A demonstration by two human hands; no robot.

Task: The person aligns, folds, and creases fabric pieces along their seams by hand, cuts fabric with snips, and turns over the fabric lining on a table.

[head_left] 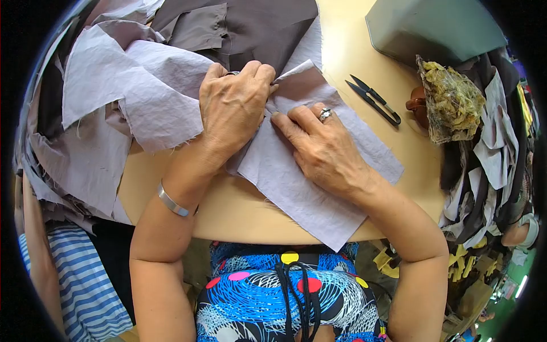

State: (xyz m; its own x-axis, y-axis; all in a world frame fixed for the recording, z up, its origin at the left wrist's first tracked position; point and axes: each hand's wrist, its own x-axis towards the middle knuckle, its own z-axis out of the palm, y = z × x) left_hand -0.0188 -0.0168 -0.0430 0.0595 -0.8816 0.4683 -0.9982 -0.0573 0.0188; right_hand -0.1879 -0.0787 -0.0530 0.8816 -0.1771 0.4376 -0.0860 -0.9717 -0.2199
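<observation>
Light lilac fabric (319, 194) lies under my right hand and reaches past the table's front edge. My left hand (236, 102) is closed, its fingers curled on the cloth where the lilac piece meets dark grey-brown fabric (262, 28). Just to its right, my right hand (325, 145), with a ring on one finger, presses its bent fingers and thumb together on the lilac cloth near a fold. The tips of my left fingers are partly hidden. More lilac fabric (159, 97) with frayed edges is bunched left of my left hand.
Black thread snips (374, 100) lie on the table (228, 219), right of the fabric. Beyond them are a brown object (417, 105), a wrapped yellowish bundle (453, 102) and a grey-green box (427, 28). Fabric strips (496, 137) hang at the right. A person's striped clothing (85, 279) shows lower left.
</observation>
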